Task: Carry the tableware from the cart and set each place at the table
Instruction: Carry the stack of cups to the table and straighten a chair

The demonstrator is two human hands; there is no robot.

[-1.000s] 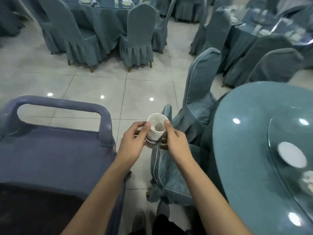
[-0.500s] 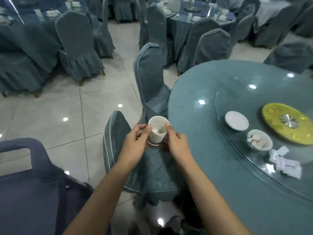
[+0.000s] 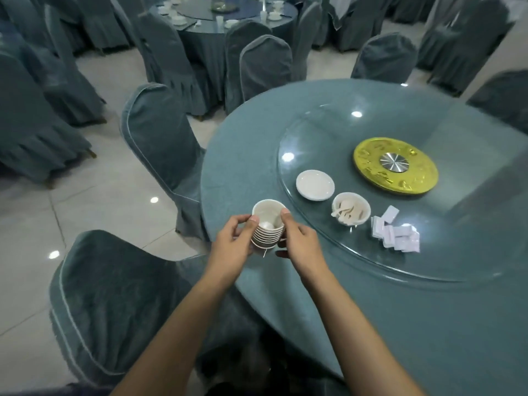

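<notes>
1. While wrapping from the left, curls the left hand (image 3: 233,241) round the nested stack of small white ceramic cups (image 3: 268,227).
2. Holds that stack upright, axis vertical, over the near rim of the round teal-clothed table (image 3: 243,167); resting or lifted, cannot tell.
3. Grips its right side with the right hand (image 3: 300,244), thumb at the top rim, nearer the open tabletop.
4. Probably calls for lifting the top cup straight up, then rightward, short of the round white saucer (image 3: 315,185) on the glass turntable (image 3: 471,172).
</notes>
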